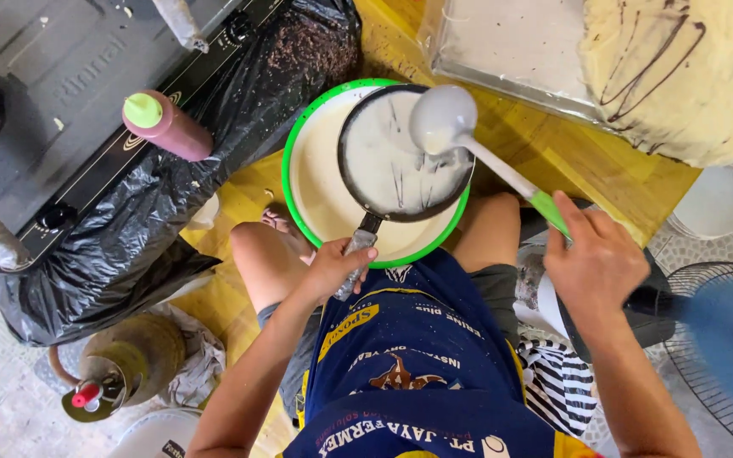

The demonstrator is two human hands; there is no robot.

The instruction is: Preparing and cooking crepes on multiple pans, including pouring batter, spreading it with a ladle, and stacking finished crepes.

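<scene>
The left hand [337, 265] is gripping the batter-coated pan [400, 157] by its stiff handle; the right hand [595, 263] is holding the light, slippery ladle [468, 140] at its green grip.

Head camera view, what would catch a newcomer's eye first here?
The green-rimmed bowl of pale batter at centre, with a dark pan tilted over it, held by the left hand. The right hand holds a green-handled ladle above the pan. A maroon squeeze bottle lies left on black plastic.
</scene>
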